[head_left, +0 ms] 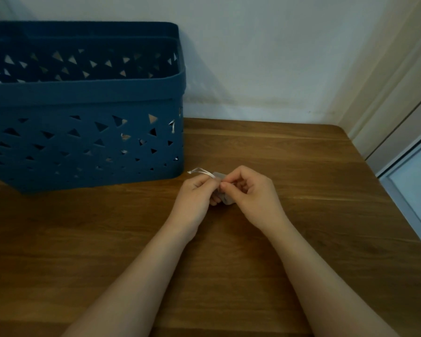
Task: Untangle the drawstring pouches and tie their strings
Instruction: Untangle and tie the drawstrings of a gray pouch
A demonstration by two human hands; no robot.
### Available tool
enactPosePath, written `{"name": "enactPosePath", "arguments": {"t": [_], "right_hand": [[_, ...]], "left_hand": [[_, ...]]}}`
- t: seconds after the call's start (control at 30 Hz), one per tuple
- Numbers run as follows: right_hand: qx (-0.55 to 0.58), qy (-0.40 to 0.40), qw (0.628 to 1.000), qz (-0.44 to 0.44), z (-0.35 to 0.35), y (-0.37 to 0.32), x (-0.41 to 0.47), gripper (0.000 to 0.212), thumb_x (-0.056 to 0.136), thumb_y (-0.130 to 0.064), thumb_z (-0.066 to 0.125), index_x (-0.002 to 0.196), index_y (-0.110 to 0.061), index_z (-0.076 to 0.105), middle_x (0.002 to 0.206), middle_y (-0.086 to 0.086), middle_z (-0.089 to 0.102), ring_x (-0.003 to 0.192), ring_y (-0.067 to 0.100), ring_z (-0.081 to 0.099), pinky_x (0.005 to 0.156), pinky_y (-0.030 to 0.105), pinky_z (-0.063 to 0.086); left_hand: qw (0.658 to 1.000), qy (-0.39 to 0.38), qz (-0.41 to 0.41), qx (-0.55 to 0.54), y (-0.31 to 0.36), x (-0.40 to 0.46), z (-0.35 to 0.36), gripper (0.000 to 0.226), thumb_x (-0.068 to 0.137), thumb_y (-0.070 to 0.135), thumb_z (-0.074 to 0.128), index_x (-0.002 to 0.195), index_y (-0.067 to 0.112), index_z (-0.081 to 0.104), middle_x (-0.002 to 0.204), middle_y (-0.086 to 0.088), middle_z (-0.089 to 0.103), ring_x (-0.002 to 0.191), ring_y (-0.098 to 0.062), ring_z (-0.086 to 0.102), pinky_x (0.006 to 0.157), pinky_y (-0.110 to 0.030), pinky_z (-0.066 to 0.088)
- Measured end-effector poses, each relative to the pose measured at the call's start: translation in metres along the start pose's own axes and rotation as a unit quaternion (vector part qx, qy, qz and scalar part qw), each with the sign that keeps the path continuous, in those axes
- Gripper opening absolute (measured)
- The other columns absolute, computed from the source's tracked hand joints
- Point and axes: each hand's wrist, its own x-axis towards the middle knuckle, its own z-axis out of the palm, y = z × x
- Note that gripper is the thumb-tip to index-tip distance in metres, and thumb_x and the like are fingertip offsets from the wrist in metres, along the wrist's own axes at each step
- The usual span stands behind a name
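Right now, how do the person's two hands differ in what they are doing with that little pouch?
The left hand has a pale string looping out past its knuckles toward the basket; no string shows beyond the right hand. The left hand lies nearer the basket, the right hand nearer the table's open side. Both have curled fingers, meet at the small grey pouch, and hold it just above the table.

Small grey pouch (223, 199) above table, mostly hidden; pale string (201, 172) apparently looped leftward.
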Motion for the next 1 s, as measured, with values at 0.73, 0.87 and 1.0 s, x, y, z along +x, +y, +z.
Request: {"name": "enactPosePath", "arguments": {"t": [0.73, 0.87, 1.0], "right_hand": [[-0.184, 0.015, 0.982, -0.024, -0.0014, -0.0042, -0.003, 0.011, 0.092, -0.017, 0.053, 0.088, -0.028, 0.053, 0.082, -0.016, 0.048, 0.072, -0.004, 0.048, 0.061, 0.008, 0.035], [-0.215, -0.006, 0.973, -0.088, -0.0051, -0.0012, -0.0029, 0.012, 0.091, -0.015, 0.053, 0.089, -0.027, 0.053, 0.09, -0.014, 0.049, 0.076, -0.004, 0.046, 0.065, 0.009, 0.035], [-0.244, -0.019, 0.964, -0.101, -0.0081, -0.0011, -0.0003, 0.012, 0.091, -0.019, 0.054, 0.088, -0.029, 0.049, 0.09, -0.015, 0.047, 0.081, -0.002, 0.045, 0.066, 0.009, 0.035]], "left_hand": [[0.929, 0.011, 0.199, 0.311, 0.0013, -0.0016, -0.0012, 0.009, 0.092, 0.02, 0.056, 0.087, 0.027, 0.058, 0.085, 0.013, 0.05, 0.077, 0.004, 0.048, 0.069, -0.003, 0.037], [0.937, 0.016, 0.185, 0.295, 0.0024, -0.0019, -0.0036, 0.007, 0.094, 0.022, 0.054, 0.091, 0.026, 0.058, 0.087, 0.014, 0.052, 0.078, 0.001, 0.052, 0.065, -0.005, 0.04], [0.924, 0.028, 0.201, 0.324, 0.0018, -0.0011, -0.0021, 0.007, 0.095, 0.02, 0.051, 0.092, 0.025, 0.055, 0.085, 0.015, 0.048, 0.077, 0.001, 0.049, 0.063, -0.007, 0.038]]}}
